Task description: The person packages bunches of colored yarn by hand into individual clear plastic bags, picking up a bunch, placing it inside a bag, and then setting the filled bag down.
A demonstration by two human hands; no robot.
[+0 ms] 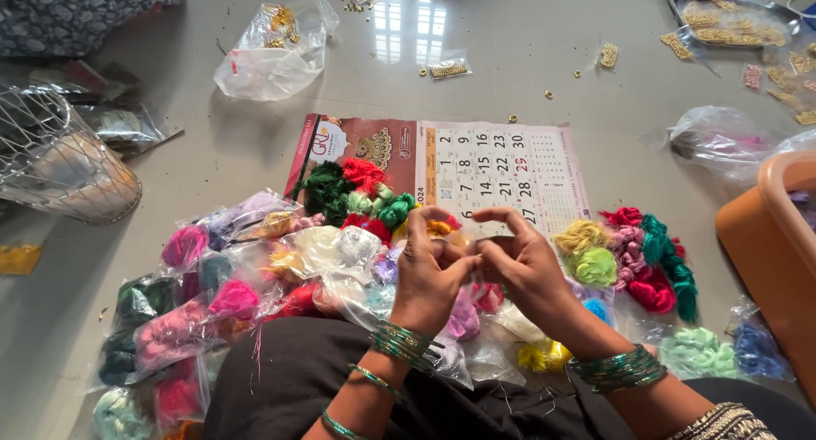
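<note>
We see our left hand [427, 274] and right hand [520, 261] meeting above our lap, fingertips pinched together on something too small to make out; both are curled closed, and whether it is a thread we cannot tell. Green bangles ring both wrists.

Under the hands lies a paper wall calendar [476, 172] flat on the grey floor, its left part red-brown with a printed emblem, its right part white with a grid of dates. Small clear plastic packets of coloured silk thread [246, 274] are heaped to the left in pink, green, cream and yellow. Loose thread bundles in green and red [348, 193] sit on the calendar, and another loose heap of yellow, pink, red and teal [633, 257] lies just right of it.

Further off, a crumpled clear plastic bag with gold pieces [272, 53] rests on the floor, a wire basket [59, 155] stands at left, and an orange plastic tub [773, 244] crowds the right edge.
</note>
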